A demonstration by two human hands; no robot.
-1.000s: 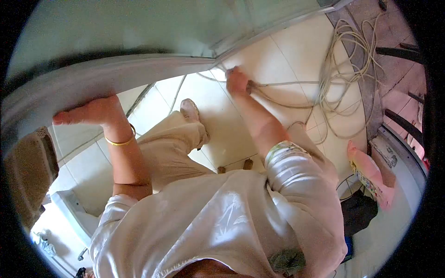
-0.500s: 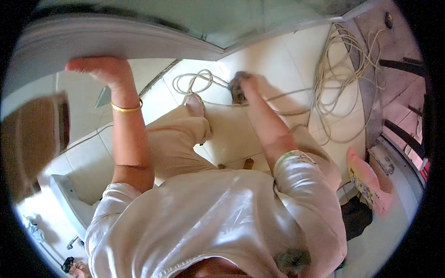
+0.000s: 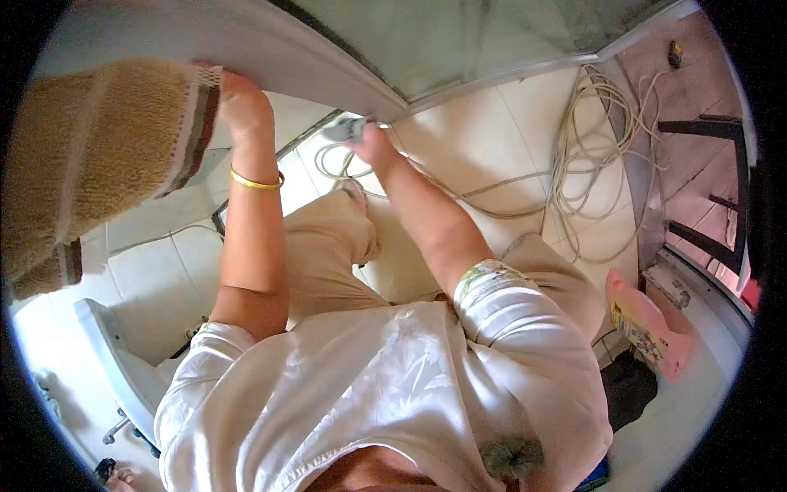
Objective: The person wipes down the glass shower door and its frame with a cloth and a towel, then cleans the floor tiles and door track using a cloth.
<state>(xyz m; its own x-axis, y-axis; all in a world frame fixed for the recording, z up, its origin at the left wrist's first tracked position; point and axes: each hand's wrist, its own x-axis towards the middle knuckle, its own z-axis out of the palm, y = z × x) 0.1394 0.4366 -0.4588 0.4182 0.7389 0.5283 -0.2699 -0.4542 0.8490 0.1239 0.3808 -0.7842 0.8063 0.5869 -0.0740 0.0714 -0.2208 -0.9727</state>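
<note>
My left hand, below a gold bangle, rests against the grey frame of a glass door or panel. Its fingers stretch left and are mostly covered by a brown towel with a striped border. My right hand reaches forward and is closed on a crumpled grey cloth, slightly blurred. The cloth is close to the lower edge of the frame, above the tiled floor; whether it touches the frame I cannot tell.
A coiled beige hose or cable lies on the tiles at right, one length running left past my foot. A pink printed bag stands at lower right near a dark chair. A white basin-like fixture is at left.
My right hand has moved left with the cloth, from above the floor tiles toward the frame's lower edge. The towel now hangs across my left hand's fingers, and the view has shifted.
</note>
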